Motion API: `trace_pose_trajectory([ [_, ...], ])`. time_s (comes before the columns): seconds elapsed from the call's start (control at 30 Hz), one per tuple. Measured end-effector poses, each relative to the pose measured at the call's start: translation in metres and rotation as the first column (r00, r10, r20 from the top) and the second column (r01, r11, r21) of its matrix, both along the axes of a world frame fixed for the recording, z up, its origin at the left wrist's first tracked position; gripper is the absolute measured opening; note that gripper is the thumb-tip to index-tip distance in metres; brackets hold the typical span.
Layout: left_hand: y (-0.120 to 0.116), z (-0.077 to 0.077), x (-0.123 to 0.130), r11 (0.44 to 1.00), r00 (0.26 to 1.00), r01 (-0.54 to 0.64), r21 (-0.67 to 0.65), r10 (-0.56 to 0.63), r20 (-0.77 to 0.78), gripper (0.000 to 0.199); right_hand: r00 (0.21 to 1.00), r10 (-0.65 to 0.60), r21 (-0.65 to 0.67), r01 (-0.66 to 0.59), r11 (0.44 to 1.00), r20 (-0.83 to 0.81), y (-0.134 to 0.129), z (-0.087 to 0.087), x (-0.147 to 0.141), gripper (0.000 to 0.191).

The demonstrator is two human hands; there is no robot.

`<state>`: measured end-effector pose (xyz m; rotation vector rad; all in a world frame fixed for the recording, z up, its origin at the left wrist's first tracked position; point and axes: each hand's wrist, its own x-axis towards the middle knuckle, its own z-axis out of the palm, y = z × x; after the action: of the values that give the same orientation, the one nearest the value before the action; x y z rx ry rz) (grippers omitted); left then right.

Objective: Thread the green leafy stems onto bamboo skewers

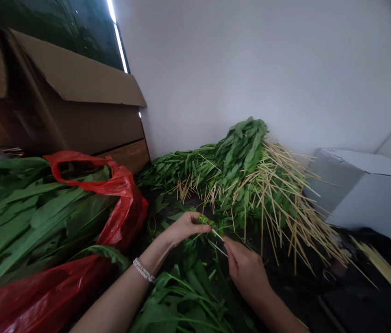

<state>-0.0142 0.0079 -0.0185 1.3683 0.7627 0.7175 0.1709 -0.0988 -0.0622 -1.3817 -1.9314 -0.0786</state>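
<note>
My left hand [190, 226] pinches a small bunch of folded green leaves [202, 219], with a beaded bracelet around the wrist. From the right, my right hand [245, 263] grips a thin wooden skewer [217, 234] whose other end meets the greens at my left fingertips. How far its tip has gone into the leaves is hidden. Loose leafy greens [184, 300] lie right below both hands. Beyond them is a heap of skewered greens [247, 143], its many bare sticks [285, 199] pointing to the right and toward me.
On the left, a red plastic bag [134, 203] holds long leafy greens [42, 217]. Behind it stands an open cardboard box [87, 125]. At the right are a white box [382, 194] and a bundle of loose skewers [382, 263]. A pale wall [251, 60] rises behind the heap.
</note>
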Motion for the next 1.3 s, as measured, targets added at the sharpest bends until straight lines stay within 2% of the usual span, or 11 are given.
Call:
trace_pose_trajectory([
  [0.07,0.001,0.003,-0.002,1.0,0.998,-0.01,-0.012,0.01,0.058,0.044,1.0,-0.012,0.012,0.012,1.0,-0.006,0.001,0.0,0.001,0.034],
  [0.13,0.003,0.003,-0.004,0.996,0.99,-0.063,-0.056,0.07,0.126,0.047,1.0,-0.021,0.03,0.022,0.999,-0.015,0.001,0.001,0.002,0.034],
  [0.27,0.01,-0.002,-0.007,0.971,0.966,-0.213,-0.111,0.226,0.122,0.035,0.999,-0.019,0.032,0.02,0.999,-0.033,0.001,0.001,0.002,0.034],
  [0.43,0.011,-0.009,-0.003,0.973,0.97,-0.223,-0.063,0.228,0.085,0.037,0.999,-0.026,0.0,0.026,1.0,-0.041,0.0,-0.001,0.002,0.034],
  [0.67,0.007,-0.009,0.001,0.98,0.978,-0.201,-0.012,0.201,0.058,0.036,0.999,-0.043,-0.006,0.043,0.999,-0.026,0.001,0.0,0.001,0.034],
  [0.8,0.017,-0.007,-0.008,0.96,0.957,-0.278,0.009,0.276,0.091,0.052,0.999,-0.016,0.03,0.017,0.999,-0.038,-0.001,0.004,-0.001,0.031],
  [0.9,0.03,-0.016,-0.017,0.916,0.923,-0.382,0.125,0.385,0.0,0.059,0.998,0.036,-0.003,-0.036,0.999,-0.052,-0.005,0.008,-0.003,0.028],
  [1.0,0.043,-0.032,-0.021,0.895,0.908,-0.267,0.356,0.358,-0.218,0.051,0.997,0.056,-0.048,-0.058,0.997,-0.051,-0.007,0.009,-0.005,0.027],
  [1.07,0.049,-0.042,-0.02,0.873,0.885,-0.212,0.44,0.362,-0.292,0.043,0.997,0.061,-0.064,-0.064,0.996,-0.049,-0.008,0.009,-0.005,0.026],
  [1.17,0.053,-0.049,-0.018,0.839,0.856,-0.185,0.512,0.393,-0.336,0.033,0.997,0.065,-0.07,-0.068,0.995,-0.05,-0.008,0.008,-0.005,0.027],
  [1.3,0.054,-0.05,-0.012,0.812,0.831,-0.145,0.565,0.409,-0.376,0.027,0.997,0.061,-0.067,-0.064,0.996,-0.049,-0.006,0.008,-0.005,0.027],
])
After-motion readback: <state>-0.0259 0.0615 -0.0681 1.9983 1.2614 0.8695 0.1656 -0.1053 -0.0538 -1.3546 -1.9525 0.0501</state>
